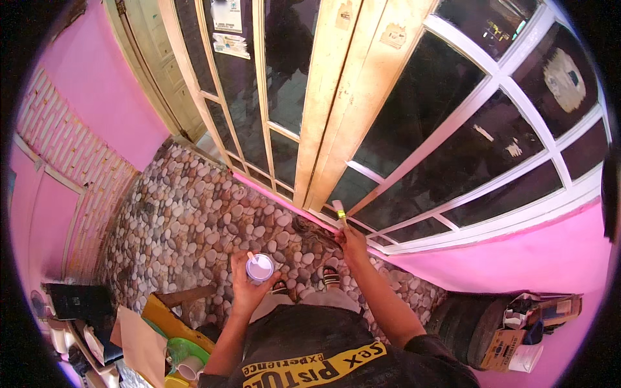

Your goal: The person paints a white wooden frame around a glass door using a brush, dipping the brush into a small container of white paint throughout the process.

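Observation:
My left hand is wrapped round a small tub of white paint, held at waist height with its open top facing up. A pale strip, perhaps a finger or a stick, crosses the rim; I cannot tell which. My right hand grips a paintbrush by its handle, bristles pointing up and away from me. The bristles look whitish, close to the lower bars of the window frame; whether they touch is unclear. White coats the frame's right part, while bare yellowish wood shows on the left.
Pebble-patterned flooring lies around my sandalled feet. Dark tyres and a cardboard box stand at the lower right. A green basin, a white cup and boards sit at the lower left. Pink walls flank the doorway.

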`<state>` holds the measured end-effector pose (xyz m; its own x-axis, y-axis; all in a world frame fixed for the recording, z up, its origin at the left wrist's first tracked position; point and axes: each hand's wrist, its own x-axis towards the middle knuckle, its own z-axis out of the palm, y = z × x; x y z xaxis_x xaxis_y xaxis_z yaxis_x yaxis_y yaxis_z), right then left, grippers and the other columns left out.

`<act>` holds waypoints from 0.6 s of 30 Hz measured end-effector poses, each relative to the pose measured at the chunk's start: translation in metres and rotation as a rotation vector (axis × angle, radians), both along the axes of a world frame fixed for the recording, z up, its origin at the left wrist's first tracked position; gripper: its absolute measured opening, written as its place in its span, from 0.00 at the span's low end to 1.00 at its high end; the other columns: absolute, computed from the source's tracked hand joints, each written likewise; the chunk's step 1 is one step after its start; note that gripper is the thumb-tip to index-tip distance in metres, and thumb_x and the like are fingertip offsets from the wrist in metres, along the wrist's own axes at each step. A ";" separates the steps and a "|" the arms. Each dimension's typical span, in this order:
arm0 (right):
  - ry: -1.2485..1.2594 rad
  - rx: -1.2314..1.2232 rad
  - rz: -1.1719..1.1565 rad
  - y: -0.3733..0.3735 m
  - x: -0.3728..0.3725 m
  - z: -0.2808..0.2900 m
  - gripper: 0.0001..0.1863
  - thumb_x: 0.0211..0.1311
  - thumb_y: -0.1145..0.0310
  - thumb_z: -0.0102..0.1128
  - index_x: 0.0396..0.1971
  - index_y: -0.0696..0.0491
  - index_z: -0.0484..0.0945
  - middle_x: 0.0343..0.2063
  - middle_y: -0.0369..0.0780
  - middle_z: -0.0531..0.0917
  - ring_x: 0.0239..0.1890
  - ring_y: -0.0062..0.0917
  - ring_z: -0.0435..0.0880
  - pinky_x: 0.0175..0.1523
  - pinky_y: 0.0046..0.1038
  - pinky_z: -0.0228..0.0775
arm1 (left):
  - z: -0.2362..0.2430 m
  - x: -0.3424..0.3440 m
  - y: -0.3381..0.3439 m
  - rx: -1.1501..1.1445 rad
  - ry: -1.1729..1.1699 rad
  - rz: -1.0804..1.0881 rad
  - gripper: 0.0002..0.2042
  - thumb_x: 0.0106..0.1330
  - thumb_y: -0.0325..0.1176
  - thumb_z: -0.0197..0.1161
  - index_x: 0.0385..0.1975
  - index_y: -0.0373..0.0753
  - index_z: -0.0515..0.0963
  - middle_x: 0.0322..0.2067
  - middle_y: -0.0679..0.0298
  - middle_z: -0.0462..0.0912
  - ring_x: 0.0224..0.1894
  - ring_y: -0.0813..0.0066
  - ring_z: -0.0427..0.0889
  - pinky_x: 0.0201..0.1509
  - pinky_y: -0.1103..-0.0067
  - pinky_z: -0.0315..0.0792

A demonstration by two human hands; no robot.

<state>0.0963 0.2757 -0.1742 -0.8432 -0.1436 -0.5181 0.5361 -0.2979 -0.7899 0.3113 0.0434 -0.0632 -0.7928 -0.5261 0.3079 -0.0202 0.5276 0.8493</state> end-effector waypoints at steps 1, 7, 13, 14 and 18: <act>-0.005 -0.001 0.006 -0.006 -0.007 -0.013 0.13 0.75 0.68 0.51 0.50 0.62 0.75 0.32 0.41 0.81 0.31 0.26 0.82 0.36 0.28 0.78 | 0.004 0.000 -0.001 -0.018 -0.003 0.003 0.32 0.44 0.33 0.83 0.50 0.35 0.74 0.50 0.52 0.71 0.52 0.52 0.74 0.55 0.65 0.72; -0.252 -0.176 0.138 -0.057 -0.054 -0.047 0.11 0.72 0.64 0.52 0.30 0.55 0.71 0.22 0.38 0.76 0.16 0.25 0.72 0.20 0.32 0.63 | 0.004 0.018 -0.006 -0.015 -0.097 0.067 0.32 0.44 0.32 0.83 0.50 0.35 0.72 0.51 0.53 0.70 0.53 0.54 0.74 0.55 0.65 0.72; -0.310 -0.161 0.017 -0.091 -0.099 -0.057 0.11 0.66 0.70 0.51 0.22 0.51 0.68 0.15 0.34 0.68 0.13 0.19 0.66 0.16 0.23 0.55 | 0.003 0.025 -0.003 0.031 -0.145 0.122 0.32 0.45 0.32 0.82 0.49 0.36 0.71 0.51 0.54 0.69 0.53 0.54 0.73 0.56 0.66 0.71; -0.332 -0.156 0.003 -0.096 -0.107 -0.055 0.11 0.66 0.70 0.51 0.22 0.51 0.68 0.15 0.33 0.68 0.13 0.18 0.66 0.16 0.22 0.54 | 0.001 0.026 -0.003 0.030 -0.153 0.131 0.32 0.45 0.32 0.82 0.49 0.36 0.71 0.51 0.54 0.69 0.53 0.54 0.73 0.56 0.66 0.71; -0.304 -0.170 -0.047 -0.097 -0.140 -0.052 0.11 0.69 0.67 0.52 0.24 0.48 0.66 0.17 0.31 0.68 0.12 0.16 0.62 0.14 0.21 0.50 | 0.000 0.023 -0.003 0.017 -0.170 0.118 0.32 0.44 0.31 0.82 0.49 0.36 0.71 0.50 0.53 0.69 0.53 0.54 0.72 0.56 0.66 0.70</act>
<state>-0.0432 0.1783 -0.2265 -0.6619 -0.2143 -0.7183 0.7216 -0.4415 -0.5333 0.3345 0.0400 -0.0632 -0.7653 -0.6222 0.1650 -0.2251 0.4988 0.8370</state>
